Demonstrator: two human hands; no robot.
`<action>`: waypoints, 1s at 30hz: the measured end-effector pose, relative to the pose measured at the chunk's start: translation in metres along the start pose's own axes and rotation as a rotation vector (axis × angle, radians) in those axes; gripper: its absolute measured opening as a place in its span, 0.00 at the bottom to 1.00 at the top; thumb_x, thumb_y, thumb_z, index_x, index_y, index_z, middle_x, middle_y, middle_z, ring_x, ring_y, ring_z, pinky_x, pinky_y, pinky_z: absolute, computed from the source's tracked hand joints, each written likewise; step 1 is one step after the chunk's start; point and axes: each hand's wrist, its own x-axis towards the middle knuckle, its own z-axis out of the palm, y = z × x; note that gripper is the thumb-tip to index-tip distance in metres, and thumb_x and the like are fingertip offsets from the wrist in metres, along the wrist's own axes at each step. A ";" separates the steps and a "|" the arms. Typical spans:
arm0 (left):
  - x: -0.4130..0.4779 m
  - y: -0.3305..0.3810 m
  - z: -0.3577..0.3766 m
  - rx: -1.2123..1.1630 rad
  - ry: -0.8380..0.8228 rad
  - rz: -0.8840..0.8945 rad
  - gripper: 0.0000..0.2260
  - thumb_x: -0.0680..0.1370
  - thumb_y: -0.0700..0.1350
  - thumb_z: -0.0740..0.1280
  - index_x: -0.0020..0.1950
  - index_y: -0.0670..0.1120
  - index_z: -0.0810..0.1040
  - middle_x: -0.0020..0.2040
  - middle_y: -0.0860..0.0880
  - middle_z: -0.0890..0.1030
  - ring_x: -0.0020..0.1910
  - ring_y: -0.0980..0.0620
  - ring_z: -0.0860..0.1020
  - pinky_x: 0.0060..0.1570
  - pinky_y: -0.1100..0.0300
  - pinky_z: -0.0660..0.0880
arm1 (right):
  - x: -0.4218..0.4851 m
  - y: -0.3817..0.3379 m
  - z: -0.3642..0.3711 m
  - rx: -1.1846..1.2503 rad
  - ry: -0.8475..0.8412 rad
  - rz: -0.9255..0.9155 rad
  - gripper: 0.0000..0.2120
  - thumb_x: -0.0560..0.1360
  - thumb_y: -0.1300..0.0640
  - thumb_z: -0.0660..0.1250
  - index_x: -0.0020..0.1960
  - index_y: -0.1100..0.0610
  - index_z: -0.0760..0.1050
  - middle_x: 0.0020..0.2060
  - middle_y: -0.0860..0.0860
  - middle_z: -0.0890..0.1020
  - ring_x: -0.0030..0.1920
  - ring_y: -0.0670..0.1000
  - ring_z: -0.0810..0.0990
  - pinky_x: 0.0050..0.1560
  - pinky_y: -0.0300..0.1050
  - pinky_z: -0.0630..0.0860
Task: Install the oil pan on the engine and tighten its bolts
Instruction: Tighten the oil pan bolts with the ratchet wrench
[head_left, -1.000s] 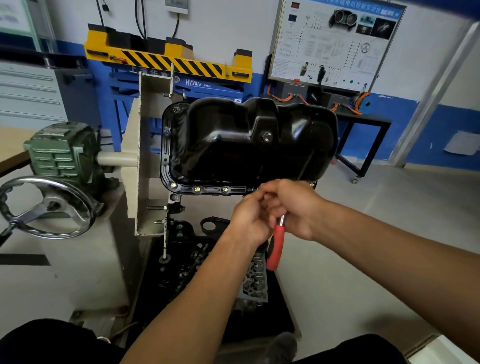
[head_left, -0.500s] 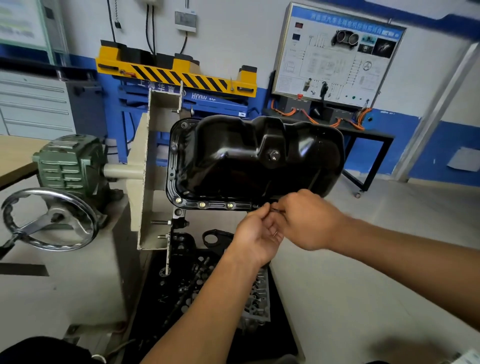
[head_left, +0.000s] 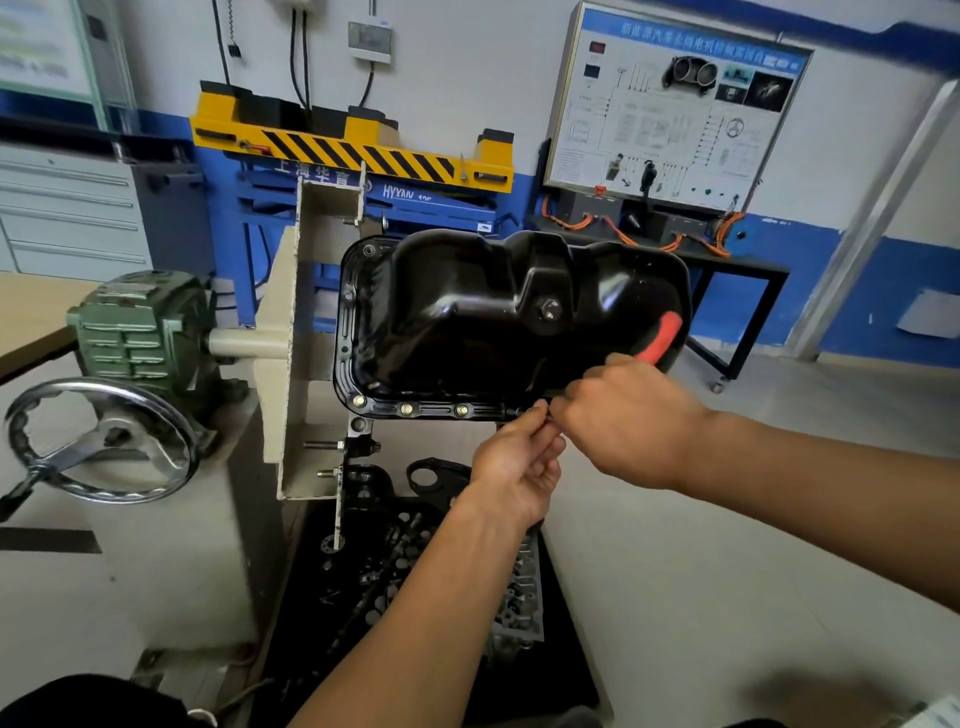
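A glossy black oil pan (head_left: 467, 322) sits on the engine held in the stand, its flange facing me. Three brass-coloured bolts (head_left: 407, 409) show along the near flange. My right hand (head_left: 623, 415) grips a red-handled wrench (head_left: 662, 338) whose handle points up and right across the pan. The wrench head lies hidden behind my fingers at the flange. My left hand (head_left: 514, 467) pinches the tool's tip at the flange, just right of the third bolt.
The engine stand has a beige frame (head_left: 301, 332), a green gearbox (head_left: 140, 327) and a chrome handwheel (head_left: 98, 441) at left. A black tray (head_left: 415, 597) of engine parts lies on the floor below. A blue and yellow lift stands behind.
The red wrench handle swung from hanging below my hands to pointing up and right over the pan. Both hands stayed at the same spot on the flange.
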 end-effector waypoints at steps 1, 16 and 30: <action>-0.001 0.001 0.000 -0.012 -0.014 -0.010 0.06 0.81 0.46 0.67 0.53 0.49 0.83 0.37 0.52 0.85 0.35 0.58 0.79 0.35 0.65 0.72 | 0.000 -0.001 0.002 0.034 0.008 0.014 0.05 0.77 0.56 0.60 0.51 0.51 0.73 0.41 0.50 0.80 0.42 0.54 0.81 0.41 0.48 0.70; -0.001 0.008 0.000 -0.098 -0.076 0.025 0.06 0.82 0.42 0.63 0.56 0.45 0.78 0.32 0.49 0.83 0.37 0.55 0.78 0.45 0.64 0.71 | 0.022 -0.016 -0.003 1.289 -0.037 0.737 0.16 0.78 0.55 0.64 0.31 0.57 0.74 0.21 0.48 0.74 0.23 0.46 0.72 0.26 0.40 0.66; -0.005 0.010 -0.005 0.038 -0.052 -0.001 0.06 0.82 0.47 0.65 0.48 0.50 0.79 0.33 0.54 0.84 0.34 0.58 0.80 0.35 0.67 0.69 | 0.015 0.007 0.001 0.202 0.021 0.122 0.12 0.79 0.46 0.60 0.41 0.51 0.74 0.30 0.46 0.67 0.32 0.52 0.72 0.33 0.47 0.70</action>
